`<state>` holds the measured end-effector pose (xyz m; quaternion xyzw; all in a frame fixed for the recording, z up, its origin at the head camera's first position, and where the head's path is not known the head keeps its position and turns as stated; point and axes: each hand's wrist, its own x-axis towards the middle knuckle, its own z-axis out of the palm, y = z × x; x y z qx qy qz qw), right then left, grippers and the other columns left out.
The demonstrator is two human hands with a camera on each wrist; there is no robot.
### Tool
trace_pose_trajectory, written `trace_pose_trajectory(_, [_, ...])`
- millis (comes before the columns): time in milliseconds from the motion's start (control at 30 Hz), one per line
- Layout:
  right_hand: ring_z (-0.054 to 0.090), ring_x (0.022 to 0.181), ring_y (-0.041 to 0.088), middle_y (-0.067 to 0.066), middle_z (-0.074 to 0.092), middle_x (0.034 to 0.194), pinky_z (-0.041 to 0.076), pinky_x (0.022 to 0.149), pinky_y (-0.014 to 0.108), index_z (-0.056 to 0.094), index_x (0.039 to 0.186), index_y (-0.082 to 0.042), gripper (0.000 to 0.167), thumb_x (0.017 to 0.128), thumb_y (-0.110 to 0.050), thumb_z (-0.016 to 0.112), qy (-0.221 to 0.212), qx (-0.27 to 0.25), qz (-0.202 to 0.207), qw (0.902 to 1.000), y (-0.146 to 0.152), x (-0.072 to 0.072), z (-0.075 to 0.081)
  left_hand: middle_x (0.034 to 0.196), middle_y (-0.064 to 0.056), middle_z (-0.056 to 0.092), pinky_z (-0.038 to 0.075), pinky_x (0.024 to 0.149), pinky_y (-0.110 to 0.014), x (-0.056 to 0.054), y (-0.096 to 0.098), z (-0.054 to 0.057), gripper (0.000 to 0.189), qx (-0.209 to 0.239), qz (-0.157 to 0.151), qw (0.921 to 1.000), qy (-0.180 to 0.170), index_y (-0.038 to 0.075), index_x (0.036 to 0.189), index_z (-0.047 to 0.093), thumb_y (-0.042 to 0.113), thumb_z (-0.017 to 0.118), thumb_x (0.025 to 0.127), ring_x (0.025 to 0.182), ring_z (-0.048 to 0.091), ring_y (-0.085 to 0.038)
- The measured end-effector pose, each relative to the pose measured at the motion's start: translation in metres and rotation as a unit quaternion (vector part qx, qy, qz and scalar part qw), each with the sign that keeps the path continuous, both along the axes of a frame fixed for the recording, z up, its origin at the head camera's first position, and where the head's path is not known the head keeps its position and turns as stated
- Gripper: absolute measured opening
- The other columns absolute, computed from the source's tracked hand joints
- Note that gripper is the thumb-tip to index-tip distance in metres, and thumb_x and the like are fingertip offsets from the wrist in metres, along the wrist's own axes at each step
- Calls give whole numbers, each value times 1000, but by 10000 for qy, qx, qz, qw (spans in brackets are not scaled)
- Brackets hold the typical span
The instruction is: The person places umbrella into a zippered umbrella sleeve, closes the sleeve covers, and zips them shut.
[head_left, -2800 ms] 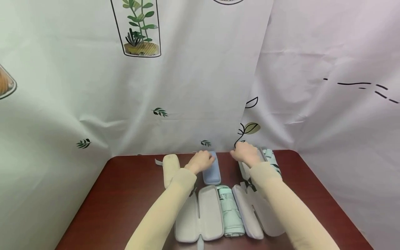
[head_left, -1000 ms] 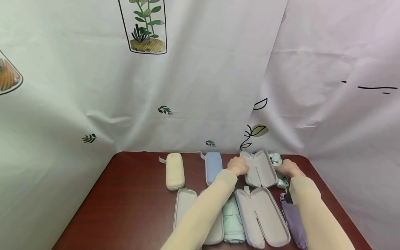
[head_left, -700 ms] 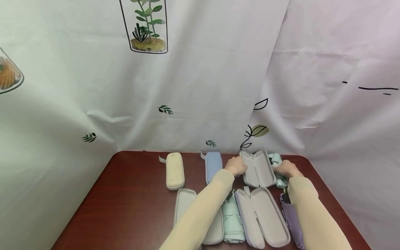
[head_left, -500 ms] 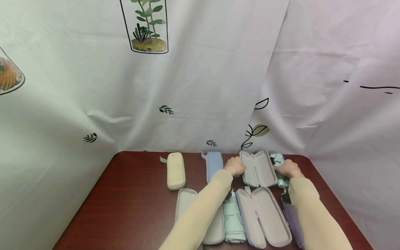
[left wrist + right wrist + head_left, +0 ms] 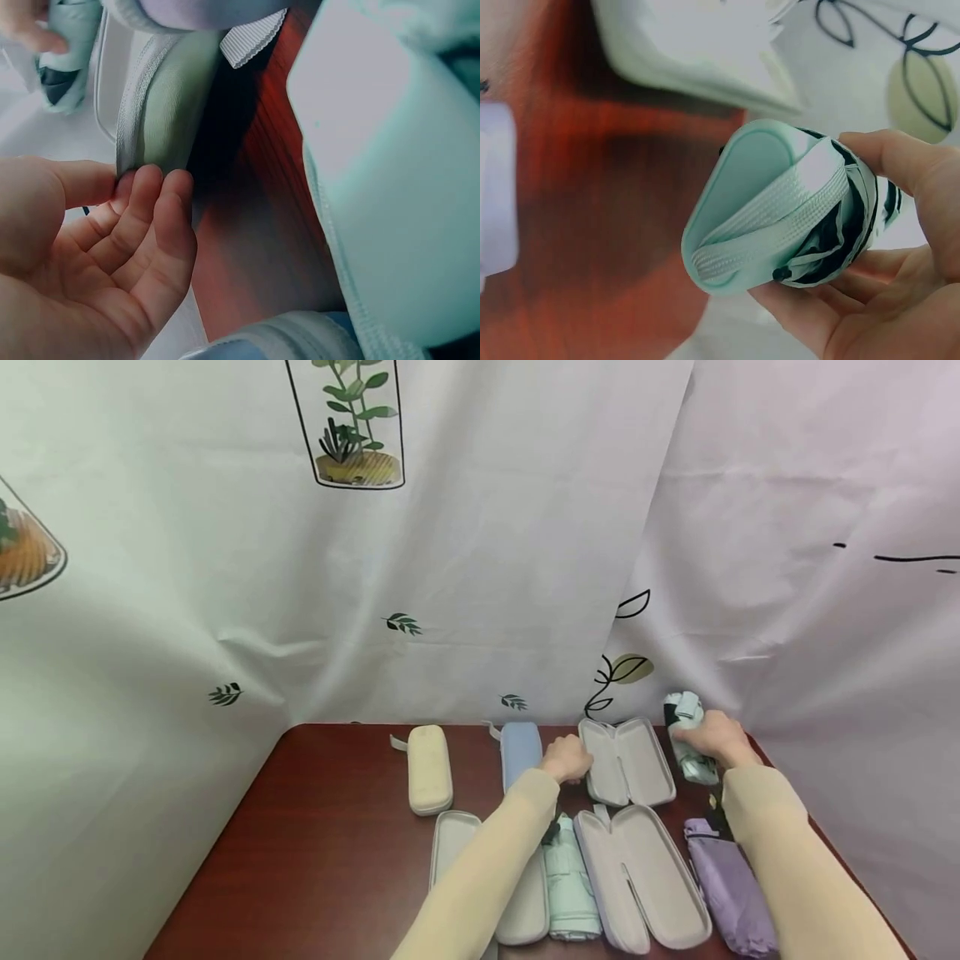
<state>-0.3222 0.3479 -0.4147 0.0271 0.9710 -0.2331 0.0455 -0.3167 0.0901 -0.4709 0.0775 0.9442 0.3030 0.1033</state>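
Left hand in pinch on edge of pale case, right hand in grip round mint umbrella above worktop.

Curled left hand, curled right hand

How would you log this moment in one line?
left hand: pinches rear open case; right hand: grips mint folded umbrella; purple umbrella: on table

Big white cloth w/ soft folds hangs behind & on both sides of the dk red surface, which has round back corners. Pics on cloth: plant jar up top, orange jar at L edge, sm. green leaves low down. Light looks greenish L, pinkish R.
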Motion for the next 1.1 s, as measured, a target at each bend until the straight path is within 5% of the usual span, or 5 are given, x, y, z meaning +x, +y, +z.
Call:
trace_pose_trajectory(233, [55, 91, 44, 32, 55, 103, 48, 74, 50, 45, 118, 18, 68, 84, -37, 68, 533, -277, -220, 9980, -32, -8, 4, 52, -1, 60, 45, 47, -25, -1, -8, 0, 40, 92, 22, 9999, 68, 13, 55, 52, 17, 53, 95, 50, 64, -16])
trace_pose_trajectory(567, [55, 96, 46, 35, 52, 110, 47, 78, 52, 33, 133, 15, 75, 86, -34, 66, 572, -582, -331, 9961, -63, -5, -11, 51, 1, 59, 45, 48, -24, -1, -7, -3, 38, 229, -34, 9997, 83, 13, 59, 57, 18, 52, 96, 49, 63, -15])
trace_pose_trajectory(967, [57, 91, 50, 39, 53, 104, 47, 71, 54, 40, 122, 16, 62, 86, -29, 63, 432, -50, -169, 9989, -72, 5, -28, 50, 1, 59, 45, 54, -24, 0, -2, -2, 37, 169, -19, 9998, 77, 12, 61, 60, 18, 51, 97, 51, 63, -16])
trace_pose_trajectory(1100, [57, 80, 42, 35, 55, 96, 47, 65, 49, 47, 111, 17, 54, 84, -26, 62, 218, 260, -35, 9994, -71, 5, -30, 49, 1, 58, 45, 53, -24, -1, -2, -4, 36, 200, 25, 9998, 81, 12, 61, 59, 16, 51, 96, 49, 62, -15])
